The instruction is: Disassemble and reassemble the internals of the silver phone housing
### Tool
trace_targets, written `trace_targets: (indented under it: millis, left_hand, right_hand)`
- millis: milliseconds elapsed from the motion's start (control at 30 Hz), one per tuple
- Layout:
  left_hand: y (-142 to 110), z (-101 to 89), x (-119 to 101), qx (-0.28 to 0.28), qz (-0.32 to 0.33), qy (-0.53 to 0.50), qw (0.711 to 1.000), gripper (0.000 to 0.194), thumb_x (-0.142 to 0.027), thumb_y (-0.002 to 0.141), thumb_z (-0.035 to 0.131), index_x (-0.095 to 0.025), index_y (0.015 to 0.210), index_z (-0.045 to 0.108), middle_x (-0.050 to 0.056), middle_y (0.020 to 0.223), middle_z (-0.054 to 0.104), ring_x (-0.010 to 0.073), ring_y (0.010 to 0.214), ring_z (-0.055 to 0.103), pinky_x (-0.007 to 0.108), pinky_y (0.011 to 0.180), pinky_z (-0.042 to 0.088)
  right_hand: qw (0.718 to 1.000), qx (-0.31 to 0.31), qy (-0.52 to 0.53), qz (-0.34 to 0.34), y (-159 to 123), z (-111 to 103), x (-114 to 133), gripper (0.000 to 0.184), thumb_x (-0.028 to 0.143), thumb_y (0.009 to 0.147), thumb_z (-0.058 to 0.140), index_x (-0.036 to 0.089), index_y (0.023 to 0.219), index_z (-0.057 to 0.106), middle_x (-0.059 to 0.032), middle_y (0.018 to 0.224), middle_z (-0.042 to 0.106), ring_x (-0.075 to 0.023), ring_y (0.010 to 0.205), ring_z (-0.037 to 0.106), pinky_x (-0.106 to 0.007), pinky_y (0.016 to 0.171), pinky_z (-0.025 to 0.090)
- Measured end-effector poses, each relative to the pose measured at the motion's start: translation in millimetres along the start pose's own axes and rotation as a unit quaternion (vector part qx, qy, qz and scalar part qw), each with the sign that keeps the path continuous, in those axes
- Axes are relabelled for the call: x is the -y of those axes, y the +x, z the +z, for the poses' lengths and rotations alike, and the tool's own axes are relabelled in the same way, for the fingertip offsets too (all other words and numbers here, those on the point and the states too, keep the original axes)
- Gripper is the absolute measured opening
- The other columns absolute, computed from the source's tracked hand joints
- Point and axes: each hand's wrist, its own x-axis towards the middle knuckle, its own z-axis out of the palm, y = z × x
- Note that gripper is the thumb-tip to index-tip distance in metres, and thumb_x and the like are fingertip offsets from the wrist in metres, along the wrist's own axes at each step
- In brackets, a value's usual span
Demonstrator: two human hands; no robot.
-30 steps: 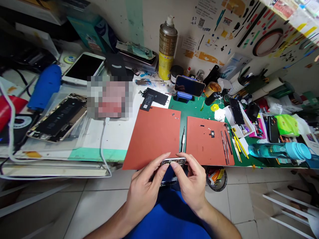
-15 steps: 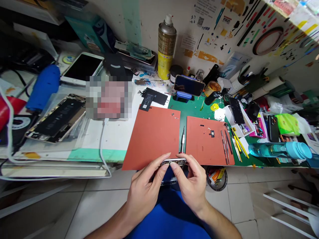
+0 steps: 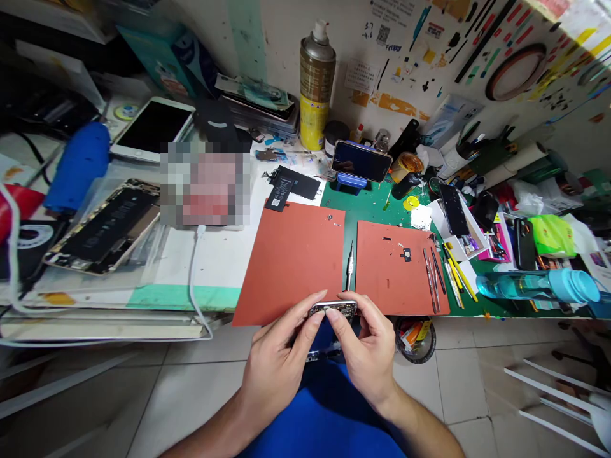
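Note:
Both hands grip one opened phone (image 3: pixel 323 335) just off the front edge of the bench, above my lap. My left hand (image 3: pixel 282 346) is closed on its left side, thumb near the exposed parts at the top end. Closed on the right side, my right hand (image 3: pixel 366 353) has its thumb close to the other thumb and its index finger along the top edge. My palms and fingers hide much of the phone. Just beyond lies a screwdriver (image 3: pixel 351 267) between the left red-brown mat (image 3: pixel 300 254) and the right red-brown mat (image 3: pixel 382 289).
Tweezers (image 3: pixel 431 280) and small parts lie on the right mat. Two black batteries (image 3: pixel 281 191) overlap the left mat's back edge. Another opened phone (image 3: pixel 107 226) rests at left. A spray can (image 3: pixel 316 89) stands behind; a blue bottle (image 3: pixel 534 286) lies right. Below is a bin (image 3: pixel 420 343).
The phone in my hands has tilted slightly, showing a little more of its inside. Both hands keep nearly the same grip. The view has shifted slightly.

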Motion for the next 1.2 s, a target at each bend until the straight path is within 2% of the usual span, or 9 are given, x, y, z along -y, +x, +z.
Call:
trace_targets:
  millis: [400, 500, 700, 1200]
  left_hand:
    - [0.5, -0.5, -0.6, 0.008, -0.017, -0.015, 1.0, 0.029, -0.036, 0.104, 0.069, -0.026, 0.129, 0.079, 0.0, 0.108, 0.087, 0.015, 0.088, 0.085, 0.018, 0.087, 0.067]
    - [-0.3, 0.4, 0.2, 0.006, 0.002, -0.007, 1.0, 0.029, -0.034, 0.105, 0.067, -0.026, 0.13, 0.078, 0.0, 0.11, 0.087, 0.015, 0.088, 0.085, 0.018, 0.087, 0.068]
    - [0.8, 3.2, 1.8, -0.017, 0.082, 0.017, 0.996, 0.027, -0.026, 0.105, 0.067, -0.027, 0.13, 0.078, 0.0, 0.113, 0.086, 0.0145, 0.086, 0.085, 0.019, 0.088, 0.068]
    - [0.2, 4.8, 4.6, -0.025, 0.114, 0.021, 0.993, 0.034, -0.016, 0.104, 0.066, -0.03, 0.133, 0.076, -0.002, 0.119, 0.085, 0.0142, 0.098, 0.084, 0.018, 0.096, 0.065]
  right_hand:
    - [0.999, 0.01, 0.031, 0.03, -1.0, -0.2, -0.2, 0.019, 0.035, 0.099, 0.079, 0.027, 0.116, 0.079, -0.0012, 0.099, 0.078, -0.016, 0.089, 0.074, -0.028, 0.084, 0.062]
    - [0.999, 0.009, 0.041, 0.035, -0.6, 0.0, -0.8, 0.018, 0.035, 0.099, 0.078, 0.026, 0.115, 0.08, -0.002, 0.1, 0.079, -0.0166, 0.09, 0.074, -0.028, 0.084, 0.061]
    - [0.999, 0.0, 0.034, 0.025, 1.9, -0.8, 2.0, 0.015, 0.034, 0.099, 0.078, 0.025, 0.11, 0.08, -0.0005, 0.092, 0.077, -0.0152, 0.082, 0.072, -0.026, 0.078, 0.06]
    - [1.0, -0.006, -0.004, -0.019, -0.2, -2.1, 1.2, 0.018, 0.03, 0.099, 0.078, 0.025, 0.116, 0.078, -0.0013, 0.095, 0.078, -0.0158, 0.085, 0.073, -0.027, 0.079, 0.061]
